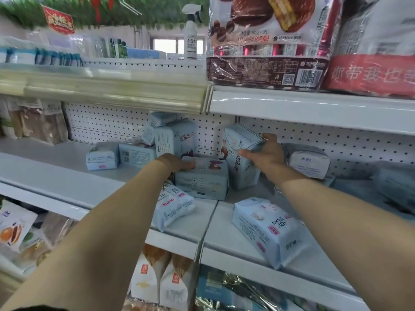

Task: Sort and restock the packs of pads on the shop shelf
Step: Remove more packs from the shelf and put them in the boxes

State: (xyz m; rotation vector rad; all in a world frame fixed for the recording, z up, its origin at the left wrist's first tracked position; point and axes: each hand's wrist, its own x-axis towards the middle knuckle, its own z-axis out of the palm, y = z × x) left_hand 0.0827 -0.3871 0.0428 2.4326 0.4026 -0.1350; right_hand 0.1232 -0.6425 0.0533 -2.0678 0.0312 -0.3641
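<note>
One shelf (pixel 56 171): strewn with packs (pixel 267 230), most lying askew; sorting looks barely begun.
Upright pack (pixel 241 162): mid-shelf, gripped by right hand (pixel 267 153).
Flat pack (pixel 202 180): just left of it, left hand (pixel 179 164) resting on top, fingers straight.

Pale blue upright pack (pixel 239 173): dark vertical lettering, brown-haired figure. Left of it, flat pack (pixel 202 178): same pale blue, maroon figure on top. Below it, front pack (pixel 267 230): blue-white, pink labels. Behind it, pegboard (pixel 107 124): white, regular dark holes. Above it, snack bag (pixel 267 41): brown, red print.
</note>
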